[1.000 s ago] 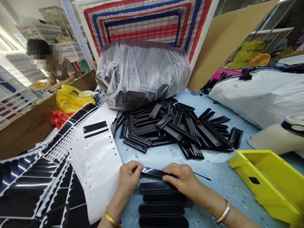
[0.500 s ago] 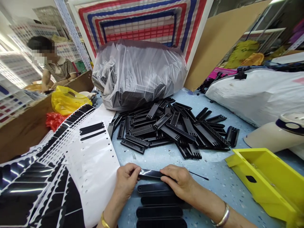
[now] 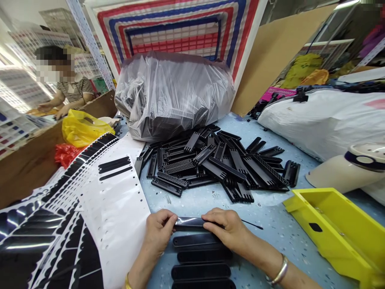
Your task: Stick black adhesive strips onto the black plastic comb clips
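- One blue speckled counter (image 3: pixel 270 228) carries the work.
- One large clear plastic bag (image 3: pixel 177 92) stands at the back, filled with dark pieces seen dimly through it; too hidden to count.
- One white sack (image 3: pixel 331 116) lies at the right, its contents hidden.
- Several sheets of black strips (image 3: pixel 33 249) fan out at the left, overlapping too much to count.
- One loose pile of black parts (image 3: pixel 210 164), dozens of them, too tangled for an exact number, sits before the clear bag.
- One yellow bin (image 3: pixel 333 243) at the right holds a few tiny bits, too small to identify.
- One white bottle (image 3: pixel 331 174) leans behind the bin.
- Two crumpled bags, one yellow bag (image 3: pixel 86 126) and one red bag (image 3: pixel 67 154), lie at the left, contents unclear.
- Two hands: the left hand (image 3: pixel 158 230) has thumb and fingers pinched on one end of a glossy piece; the right hand (image 3: pixel 225 226) grips its other end, fingers closed around it.
- Four black pieces (image 3: pixel 201 271) lie in a row nearest the person.
- One glossy piece (image 3: pixel 189 223) is held just beyond that row.
- One thin black rod (image 3: pixel 254 224) extends beside the right hand.
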`<state>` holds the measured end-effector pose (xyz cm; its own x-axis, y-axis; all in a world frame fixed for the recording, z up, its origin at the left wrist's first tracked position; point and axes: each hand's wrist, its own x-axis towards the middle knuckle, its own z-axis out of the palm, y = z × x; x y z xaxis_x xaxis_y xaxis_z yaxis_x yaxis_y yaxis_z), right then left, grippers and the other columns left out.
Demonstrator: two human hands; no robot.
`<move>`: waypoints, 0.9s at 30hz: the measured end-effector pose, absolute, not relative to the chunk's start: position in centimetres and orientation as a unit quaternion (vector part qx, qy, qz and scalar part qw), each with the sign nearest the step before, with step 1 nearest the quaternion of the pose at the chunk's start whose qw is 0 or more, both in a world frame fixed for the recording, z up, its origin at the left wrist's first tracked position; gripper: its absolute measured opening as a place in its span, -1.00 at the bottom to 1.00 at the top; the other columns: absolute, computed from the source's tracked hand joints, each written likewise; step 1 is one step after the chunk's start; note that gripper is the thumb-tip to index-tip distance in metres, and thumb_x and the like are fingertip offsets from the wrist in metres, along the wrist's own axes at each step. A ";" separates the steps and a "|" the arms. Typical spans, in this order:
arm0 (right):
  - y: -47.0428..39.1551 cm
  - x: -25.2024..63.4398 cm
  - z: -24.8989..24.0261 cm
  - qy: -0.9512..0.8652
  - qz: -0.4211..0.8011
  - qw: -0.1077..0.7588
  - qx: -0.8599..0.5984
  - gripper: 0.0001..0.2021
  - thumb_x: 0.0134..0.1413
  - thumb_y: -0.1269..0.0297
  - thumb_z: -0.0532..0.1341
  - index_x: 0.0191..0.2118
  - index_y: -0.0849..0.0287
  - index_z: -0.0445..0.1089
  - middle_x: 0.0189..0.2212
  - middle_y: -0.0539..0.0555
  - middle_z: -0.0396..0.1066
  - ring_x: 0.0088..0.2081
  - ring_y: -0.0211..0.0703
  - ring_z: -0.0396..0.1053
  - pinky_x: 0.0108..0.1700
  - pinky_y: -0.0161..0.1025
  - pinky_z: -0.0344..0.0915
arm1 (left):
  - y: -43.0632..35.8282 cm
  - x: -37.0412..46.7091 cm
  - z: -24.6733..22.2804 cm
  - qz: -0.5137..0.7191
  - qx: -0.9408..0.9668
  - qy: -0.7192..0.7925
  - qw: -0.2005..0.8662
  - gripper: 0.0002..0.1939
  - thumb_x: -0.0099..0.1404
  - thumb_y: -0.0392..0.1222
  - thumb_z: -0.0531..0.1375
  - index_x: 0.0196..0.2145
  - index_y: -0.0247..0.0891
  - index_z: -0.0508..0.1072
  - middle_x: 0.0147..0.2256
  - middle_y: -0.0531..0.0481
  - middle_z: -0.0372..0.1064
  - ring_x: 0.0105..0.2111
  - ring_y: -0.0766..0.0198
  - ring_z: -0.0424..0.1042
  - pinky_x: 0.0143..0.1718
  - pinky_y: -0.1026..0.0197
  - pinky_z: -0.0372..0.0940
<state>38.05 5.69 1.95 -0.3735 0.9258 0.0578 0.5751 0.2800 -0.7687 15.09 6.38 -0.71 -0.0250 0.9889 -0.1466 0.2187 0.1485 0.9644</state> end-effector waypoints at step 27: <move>4.9 40.5 1.3 -0.583 0.370 0.344 -0.636 -0.57 0.13 -0.06 0.10 -0.55 0.15 0.43 -0.64 0.01 0.41 -0.63 -0.19 0.35 -0.54 -0.25 0.28 | 5.9 15.0 0.5 0.313 0.743 0.561 0.190 -0.71 0.26 -0.14 0.07 -0.41 -0.22 0.57 -0.41 -0.17 0.54 -0.37 0.05 0.48 -0.29 0.09 0.32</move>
